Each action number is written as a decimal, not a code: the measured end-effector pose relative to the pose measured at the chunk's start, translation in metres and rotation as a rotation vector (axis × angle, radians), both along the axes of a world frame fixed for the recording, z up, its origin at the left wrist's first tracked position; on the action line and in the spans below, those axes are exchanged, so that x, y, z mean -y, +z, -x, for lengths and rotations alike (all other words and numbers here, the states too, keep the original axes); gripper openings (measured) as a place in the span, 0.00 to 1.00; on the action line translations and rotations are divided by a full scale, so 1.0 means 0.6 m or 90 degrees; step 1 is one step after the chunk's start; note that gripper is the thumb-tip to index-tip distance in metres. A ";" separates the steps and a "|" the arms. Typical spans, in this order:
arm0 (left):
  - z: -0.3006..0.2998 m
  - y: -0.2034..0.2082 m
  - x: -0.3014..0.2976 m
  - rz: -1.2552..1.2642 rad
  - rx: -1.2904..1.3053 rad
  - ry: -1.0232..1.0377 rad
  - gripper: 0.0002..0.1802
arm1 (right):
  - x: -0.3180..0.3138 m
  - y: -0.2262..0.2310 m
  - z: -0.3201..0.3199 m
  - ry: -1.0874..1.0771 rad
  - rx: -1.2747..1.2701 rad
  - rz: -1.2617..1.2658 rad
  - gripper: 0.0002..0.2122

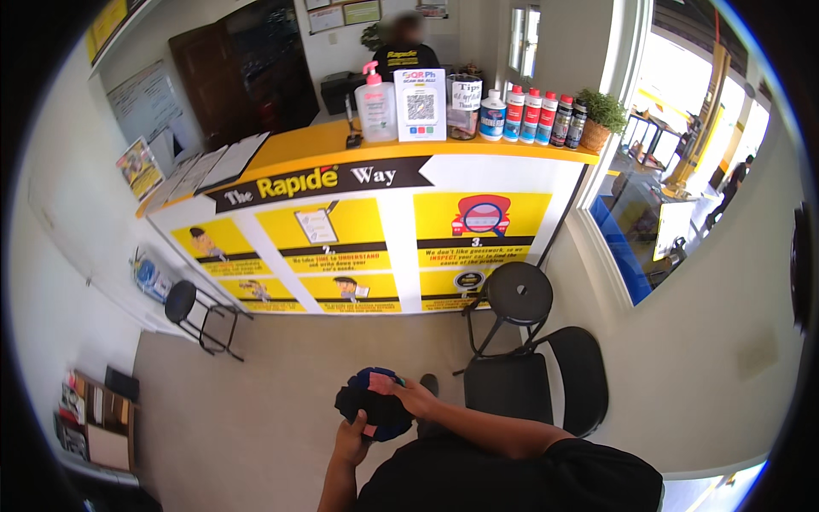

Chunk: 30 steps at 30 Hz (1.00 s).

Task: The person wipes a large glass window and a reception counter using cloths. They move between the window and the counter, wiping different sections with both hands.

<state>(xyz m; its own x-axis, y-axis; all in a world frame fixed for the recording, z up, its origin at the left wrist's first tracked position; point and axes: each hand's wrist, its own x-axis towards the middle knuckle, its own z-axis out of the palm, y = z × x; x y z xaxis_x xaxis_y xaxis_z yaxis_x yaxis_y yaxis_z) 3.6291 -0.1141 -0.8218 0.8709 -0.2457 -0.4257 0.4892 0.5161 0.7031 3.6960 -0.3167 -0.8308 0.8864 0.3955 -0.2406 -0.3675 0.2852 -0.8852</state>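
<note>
Between my hands, low in the picture, is a bunched black and dark-blue cloth bundle [382,414] with pink patches; its exact kind is unclear. My left hand [350,437] grips its lower left side, thumb on top. My right hand [415,398] pinches the upper right side beside a pink piece. The fingers under the bundle are hidden. Both forearms reach in from the black-sleeved body at the lower edge.
Ahead stands a yellow-topped counter [341,156] with bottles, a pump dispenser [375,107] and papers. A person [408,51] is behind it. A black stool [519,294] and folding chair [509,388] are at right, another stool [182,301] and a shelf [107,427] at left.
</note>
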 end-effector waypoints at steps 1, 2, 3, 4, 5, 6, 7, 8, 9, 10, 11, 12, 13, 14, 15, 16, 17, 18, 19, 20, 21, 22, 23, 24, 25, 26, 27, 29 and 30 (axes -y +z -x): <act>-0.032 0.003 0.004 -0.001 -0.021 -0.018 0.38 | 0.009 -0.009 -0.030 -0.023 -0.003 -0.004 0.22; -0.069 0.005 0.014 -0.011 -0.018 -0.030 0.37 | 0.025 -0.018 -0.060 -0.049 -0.006 -0.007 0.22; -0.103 0.011 0.020 -0.025 -0.017 -0.036 0.35 | 0.033 -0.013 -0.087 -0.068 -0.011 -0.014 0.22; -0.144 0.021 0.033 -0.040 -0.013 -0.052 0.34 | 0.046 -0.022 -0.120 -0.111 0.021 0.020 0.22; -0.188 0.030 0.051 -0.063 0.016 -0.069 0.32 | 0.062 -0.032 -0.157 -0.157 0.052 0.056 0.22; -0.226 0.039 0.067 -0.087 0.039 -0.086 0.30 | 0.074 -0.042 -0.182 -0.202 0.073 0.091 0.22; -0.261 0.047 0.086 -0.105 0.062 -0.099 0.29 | 0.088 -0.037 -0.204 -0.203 0.046 0.077 0.22; -0.300 0.058 0.103 -0.104 0.054 -0.105 0.28 | 0.106 -0.032 -0.230 -0.208 0.020 0.061 0.22; -0.340 0.061 0.119 -0.134 0.078 -0.125 0.29 | 0.131 -0.017 -0.260 -0.211 -0.001 0.048 0.22; -0.382 0.059 0.133 -0.163 0.106 -0.144 0.30 | 0.158 0.006 -0.288 -0.213 0.018 0.100 0.22; -0.422 0.056 0.144 -0.192 0.131 -0.161 0.31 | 0.184 0.035 -0.311 -0.210 0.034 0.151 0.23; -0.461 0.058 0.159 -0.187 0.131 -0.180 0.31 | 0.207 0.059 -0.326 -0.210 0.042 0.202 0.23; -0.496 0.061 0.173 -0.184 0.125 -0.199 0.30 | 0.226 0.076 -0.337 -0.210 0.027 0.179 0.23; -0.519 0.065 0.179 -0.179 0.121 -0.209 0.29 | 0.241 0.093 -0.351 -0.204 0.016 0.156 0.24; -0.539 0.073 0.186 -0.147 0.095 -0.230 0.28 | 0.256 0.107 -0.369 -0.201 0.017 0.138 0.24; -0.566 0.077 0.204 -0.112 0.071 -0.268 0.28 | 0.266 0.095 -0.377 -0.234 -0.005 0.117 0.26; -0.592 0.078 0.221 -0.079 0.045 -0.304 0.28 | 0.286 0.086 -0.388 -0.209 -0.025 0.157 0.26; -0.610 0.072 0.230 -0.086 0.026 -0.324 0.27 | 0.295 0.081 -0.395 -0.177 -0.047 0.189 0.27; -0.630 0.072 0.243 -0.087 0.017 -0.343 0.26 | 0.300 0.072 -0.401 -0.145 -0.073 0.217 0.28; -0.648 0.072 0.256 -0.090 0.008 -0.361 0.26 | 0.305 0.058 -0.411 -0.171 -0.071 0.216 0.26; -0.661 0.075 0.263 -0.098 -0.007 -0.378 0.25 | 0.303 0.036 -0.420 -0.195 -0.074 0.209 0.25; -0.670 0.093 0.281 -0.117 0.002 -0.391 0.20 | 0.302 0.021 -0.424 -0.219 -0.081 0.206 0.24; -0.697 0.077 0.276 -0.110 -0.017 -0.431 0.18 | 0.296 0.006 -0.428 -0.242 -0.088 0.202 0.23; -0.734 0.076 0.286 -0.098 -0.027 -0.465 0.17 | 0.293 0.020 -0.436 -0.358 -0.082 0.146 0.18; -0.761 0.076 0.292 -0.086 -0.038 -0.498 0.16 | 0.294 0.016 -0.444 -0.397 -0.096 0.131 0.17; -0.775 0.075 0.297 -0.099 -0.023 -0.497 0.16 | 0.296 0.008 -0.450 -0.434 -0.110 0.115 0.16; -0.795 0.077 0.311 -0.093 -0.008 -0.530 0.15 | 0.301 0.012 -0.457 -0.471 -0.123 0.100 0.15; -0.830 0.076 0.334 -0.079 0.021 -0.590 0.14 | 0.320 0.021 -0.476 -0.580 -0.096 0.046 0.11; -0.845 0.070 0.349 -0.051 0.036 -0.617 0.14 | 0.335 0.026 -0.476 -0.642 -0.107 0.003 0.10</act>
<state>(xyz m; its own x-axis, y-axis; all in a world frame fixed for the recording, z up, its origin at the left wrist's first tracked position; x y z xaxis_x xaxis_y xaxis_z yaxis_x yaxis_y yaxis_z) 4.1359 -0.3233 -0.7797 0.3254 -0.8390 -0.4362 0.6411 -0.1434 0.7540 3.9818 -0.5177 -0.8154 0.7605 -0.5177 -0.3919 -0.0773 0.5271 -0.8463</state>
